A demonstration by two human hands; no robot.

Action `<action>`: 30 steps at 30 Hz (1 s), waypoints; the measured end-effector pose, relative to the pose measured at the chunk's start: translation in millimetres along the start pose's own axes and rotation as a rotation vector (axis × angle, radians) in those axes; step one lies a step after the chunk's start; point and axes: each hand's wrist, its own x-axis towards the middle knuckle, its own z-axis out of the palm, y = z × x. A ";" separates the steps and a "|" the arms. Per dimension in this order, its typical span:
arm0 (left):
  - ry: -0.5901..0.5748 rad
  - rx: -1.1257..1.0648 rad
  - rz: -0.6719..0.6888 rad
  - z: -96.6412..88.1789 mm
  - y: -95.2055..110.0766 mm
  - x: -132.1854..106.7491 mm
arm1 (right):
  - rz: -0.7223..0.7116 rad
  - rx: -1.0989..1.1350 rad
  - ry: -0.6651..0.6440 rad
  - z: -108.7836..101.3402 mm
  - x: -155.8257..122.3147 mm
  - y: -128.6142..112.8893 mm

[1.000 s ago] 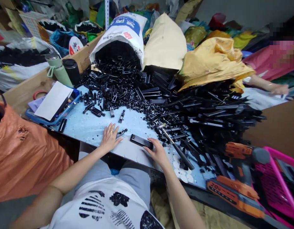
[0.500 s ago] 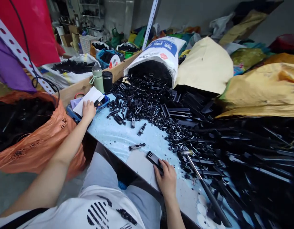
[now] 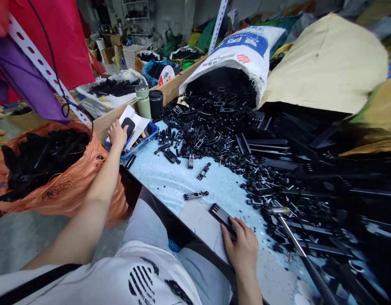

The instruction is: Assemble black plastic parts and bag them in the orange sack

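Observation:
My left hand is at the blue tray on the far left end of the table, its fingers curled down and partly hidden. Beside it, a black rounded object rests on white paper. My right hand grips a flat black bar with a pronged end, thumb on one side and fingers on the other. The bar lies over a pale grey mat at the table's front edge. Small black pronged pieces lie on the blue surface just beyond.
A hammer lies right of my hand, against a large heap of black parts. A white sack spills parts at the back. A green bottle and black cup stand behind the tray. An orange sack stands left.
My left hand has come off the white paper to its left side, and the black rounded object now shows on the paper. My right hand stays on the bar. The view has shifted.

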 end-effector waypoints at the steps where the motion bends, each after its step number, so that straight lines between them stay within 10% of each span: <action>1: -0.009 0.020 0.013 1.1 -0.4 -0.7 | 0.000 0.004 -0.002 -0.1 0.0 0.3; 30: -0.087 0.041 0.060 -0.2 6.2 -5.0 | 0.033 0.067 -0.002 -1.5 3.8 3.8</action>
